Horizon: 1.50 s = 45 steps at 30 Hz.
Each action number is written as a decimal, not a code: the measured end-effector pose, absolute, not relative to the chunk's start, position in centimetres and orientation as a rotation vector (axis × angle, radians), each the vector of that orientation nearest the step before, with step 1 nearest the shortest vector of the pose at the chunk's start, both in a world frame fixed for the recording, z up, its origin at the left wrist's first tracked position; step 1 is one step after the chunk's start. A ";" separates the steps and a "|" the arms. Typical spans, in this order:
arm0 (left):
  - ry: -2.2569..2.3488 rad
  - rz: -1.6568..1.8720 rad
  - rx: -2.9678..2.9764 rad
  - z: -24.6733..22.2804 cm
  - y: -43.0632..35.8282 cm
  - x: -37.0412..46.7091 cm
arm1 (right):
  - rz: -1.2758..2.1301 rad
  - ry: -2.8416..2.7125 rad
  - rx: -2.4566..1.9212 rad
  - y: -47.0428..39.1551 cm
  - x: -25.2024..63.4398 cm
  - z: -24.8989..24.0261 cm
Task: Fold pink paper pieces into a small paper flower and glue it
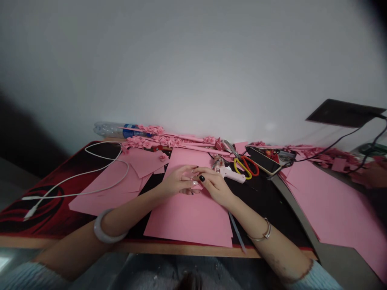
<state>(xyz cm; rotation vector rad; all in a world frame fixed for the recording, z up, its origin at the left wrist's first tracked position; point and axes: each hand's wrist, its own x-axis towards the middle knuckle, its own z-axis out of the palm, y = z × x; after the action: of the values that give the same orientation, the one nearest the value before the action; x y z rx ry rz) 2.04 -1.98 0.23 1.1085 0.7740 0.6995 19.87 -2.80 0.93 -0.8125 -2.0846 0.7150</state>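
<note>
Both hands meet over a large pink paper sheet (193, 221) at the middle of the table. My left hand (178, 181) has its fingers closed on a small pink paper piece (198, 185). From the other side my right hand (213, 183), with dark nails, pinches the same piece; the fingers hide most of its shape. Just beyond my right hand lie a white glue gun (232, 175) and scissors with yellow and red handles (248, 168).
Pink paper flowers (169, 141) and a plastic bottle (110, 129) line the wall. A white cable (72, 195) loops over pink sheets (105, 197) at left. A phone (263, 160) lies behind right; more sheets (332, 209) are at far right. A glue stick (237, 232) lies near the front edge.
</note>
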 end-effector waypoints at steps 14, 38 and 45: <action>0.751 0.720 1.401 -0.3 -2.1 2.2 | 0.786 -2.013 -1.157 -2.9 19.5 0.4; 0.683 0.611 1.509 -1.6 -2.2 2.1 | 0.823 -2.264 -0.965 -3.1 19.2 0.5; 0.735 0.622 1.552 -1.2 -2.1 2.1 | 0.809 -2.185 -1.074 -2.9 19.3 0.4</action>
<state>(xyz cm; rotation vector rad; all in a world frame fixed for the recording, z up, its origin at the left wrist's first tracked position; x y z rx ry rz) 2.08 -2.11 -1.20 1.5516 0.7354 0.6222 19.33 -2.86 0.38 -1.0739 -2.1847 0.8090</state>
